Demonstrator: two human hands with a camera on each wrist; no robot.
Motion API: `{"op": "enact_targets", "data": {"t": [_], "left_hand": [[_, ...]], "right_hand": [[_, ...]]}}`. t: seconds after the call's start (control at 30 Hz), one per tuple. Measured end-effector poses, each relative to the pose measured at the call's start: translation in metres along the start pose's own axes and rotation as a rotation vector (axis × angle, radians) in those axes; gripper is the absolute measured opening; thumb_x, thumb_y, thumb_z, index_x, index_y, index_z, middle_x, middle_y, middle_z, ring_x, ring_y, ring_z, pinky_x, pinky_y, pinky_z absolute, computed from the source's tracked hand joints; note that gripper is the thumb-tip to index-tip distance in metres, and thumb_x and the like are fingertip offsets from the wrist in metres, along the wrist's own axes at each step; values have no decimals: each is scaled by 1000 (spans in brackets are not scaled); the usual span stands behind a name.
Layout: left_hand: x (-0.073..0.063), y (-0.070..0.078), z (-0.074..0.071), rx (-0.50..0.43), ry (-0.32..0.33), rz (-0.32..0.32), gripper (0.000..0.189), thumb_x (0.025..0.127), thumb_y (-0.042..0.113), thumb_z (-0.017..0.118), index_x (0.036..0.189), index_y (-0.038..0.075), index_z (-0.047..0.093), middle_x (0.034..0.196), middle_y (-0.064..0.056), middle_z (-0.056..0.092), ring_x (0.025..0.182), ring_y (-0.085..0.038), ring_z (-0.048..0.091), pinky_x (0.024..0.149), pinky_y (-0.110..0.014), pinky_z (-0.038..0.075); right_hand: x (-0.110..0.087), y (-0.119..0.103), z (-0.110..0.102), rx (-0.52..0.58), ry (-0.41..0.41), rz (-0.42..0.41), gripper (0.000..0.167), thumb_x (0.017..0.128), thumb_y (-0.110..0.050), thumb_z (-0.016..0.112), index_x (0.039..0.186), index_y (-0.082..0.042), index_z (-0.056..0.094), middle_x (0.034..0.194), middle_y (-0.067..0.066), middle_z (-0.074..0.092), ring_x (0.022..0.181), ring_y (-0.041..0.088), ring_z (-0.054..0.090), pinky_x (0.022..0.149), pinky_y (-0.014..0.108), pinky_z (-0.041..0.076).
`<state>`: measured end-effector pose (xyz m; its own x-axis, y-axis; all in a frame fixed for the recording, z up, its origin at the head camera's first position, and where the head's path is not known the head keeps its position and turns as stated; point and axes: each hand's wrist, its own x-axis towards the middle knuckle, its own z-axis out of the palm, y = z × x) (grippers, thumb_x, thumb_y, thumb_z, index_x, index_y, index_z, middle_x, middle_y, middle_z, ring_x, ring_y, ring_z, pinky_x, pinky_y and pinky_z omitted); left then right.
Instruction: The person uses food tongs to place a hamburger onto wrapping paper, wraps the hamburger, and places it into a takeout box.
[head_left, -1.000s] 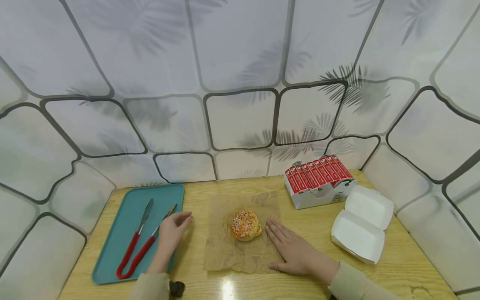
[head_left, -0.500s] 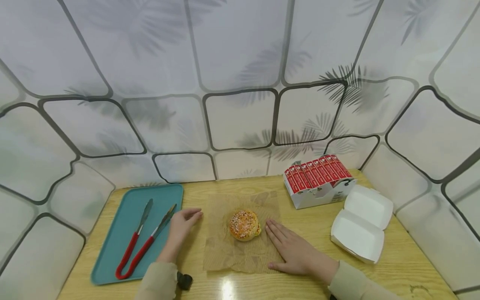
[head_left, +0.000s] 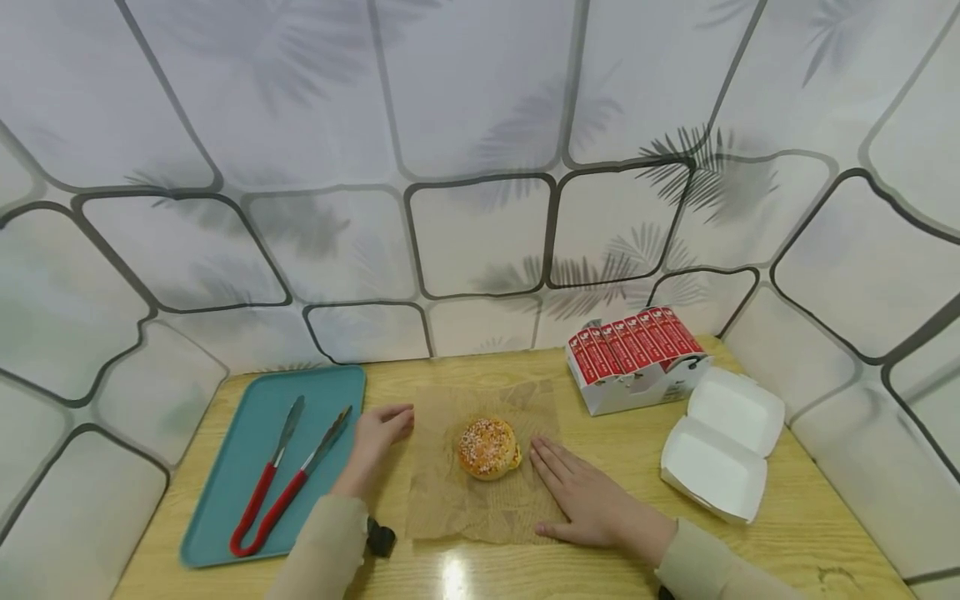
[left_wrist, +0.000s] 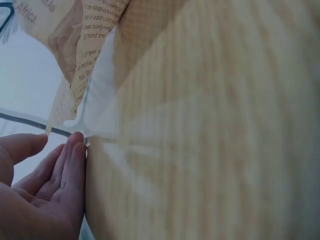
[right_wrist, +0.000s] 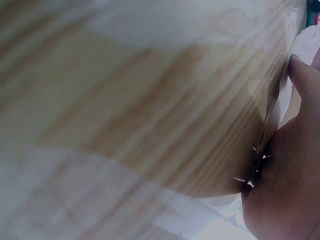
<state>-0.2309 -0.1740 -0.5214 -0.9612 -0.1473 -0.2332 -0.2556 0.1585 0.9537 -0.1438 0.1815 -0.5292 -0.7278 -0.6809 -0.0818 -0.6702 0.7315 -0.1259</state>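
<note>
A round bun sandwich [head_left: 487, 448] with a seeded top and a yellow filling at its right side lies on a sheet of brown printed wrapping paper [head_left: 442, 512]. My left hand [head_left: 379, 433] is at the paper's left edge, its fingers together. In the left wrist view the fingers of that hand [left_wrist: 52, 182] are nearly straight along the table, the thumb is apart from them, and the raised paper edge [left_wrist: 92, 47] is just beyond the thumb tip. My right hand [head_left: 588, 500] rests flat on the paper's right side, fingertips close to the bun, thumb spread toward the near edge.
A teal tray [head_left: 206, 508] with red-handled tongs [head_left: 288, 500] lies at the left. At the back right stands a white carton [head_left: 622, 400] of red packets. An open white takeaway box [head_left: 723, 467] is beyond my right hand. A patterned wall [head_left: 480, 242] encloses the wooden table [head_left: 615, 575].
My left hand has moved right and slightly away from me, from over the tray's right edge to the paper's left edge. The right hand and the bun sandwich have stayed in place.
</note>
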Motion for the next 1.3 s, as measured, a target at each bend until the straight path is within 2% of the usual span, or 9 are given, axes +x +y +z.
{"op": "enact_targets", "data": {"t": [0.17,0.3,0.5,0.63,0.8,0.97,1.07,1.2,1.3], "left_hand": [[6,3,3,-21,-12,-49,36,105,6,64,134,-14,65,136,-32,68,91,-8,74,86,-24,66],[8,5,5,-57,-47,-96,41,108,12,61,141,-12,60,146,-30,62,109,-17,72,96,-28,64],[9,11,10,-148,-54,-194,52,110,22,55,150,-11,51,149,-25,59,126,-26,62,96,-26,57],[6,16,14,-164,-67,-191,57,111,24,49,154,-13,44,155,-29,51,137,-33,56,115,-40,52],[2,23,21,-98,-76,-99,50,111,19,53,148,-13,53,155,-32,51,144,-40,51,125,-51,43],[-1,25,23,-31,-62,-33,43,111,17,55,142,-11,60,154,-29,55,143,-39,52,119,-45,48],[-2,26,24,7,-52,-17,41,111,18,56,140,-9,63,150,-27,59,135,-32,56,105,-33,53],[-3,29,25,50,-27,10,36,109,18,58,130,-9,70,114,-16,71,99,-19,60,77,-22,50],[-5,32,26,34,-36,31,31,109,16,58,111,-11,73,82,-1,59,77,-12,50,67,-21,45]], "right_hand": [[0,0,-2,0,-3,1,101,103,-74,44,166,3,27,176,23,21,163,39,24,130,51,36],[-1,-2,-4,9,-4,0,101,103,-73,45,166,3,28,176,23,21,163,39,25,130,52,36],[-1,-3,-4,15,-4,-1,100,103,-73,45,165,3,28,176,23,22,163,39,25,130,52,35],[0,-2,-2,-2,-2,-2,101,102,-74,44,166,3,28,176,23,22,163,39,25,131,51,35],[-1,-1,-2,-8,5,-3,101,103,-74,44,165,3,29,175,23,23,163,39,26,130,51,36],[0,-2,-3,-8,7,-6,100,103,-74,44,165,3,29,175,23,23,163,39,26,130,51,37],[0,-2,-3,1,3,-1,101,103,-73,45,166,3,28,176,23,22,163,39,25,130,51,36],[0,-2,-3,14,-4,5,101,102,-73,46,166,3,27,176,23,21,163,39,25,130,52,36],[0,-3,-4,18,-5,5,101,102,-72,47,166,3,28,176,23,21,163,39,25,129,52,37]]}}
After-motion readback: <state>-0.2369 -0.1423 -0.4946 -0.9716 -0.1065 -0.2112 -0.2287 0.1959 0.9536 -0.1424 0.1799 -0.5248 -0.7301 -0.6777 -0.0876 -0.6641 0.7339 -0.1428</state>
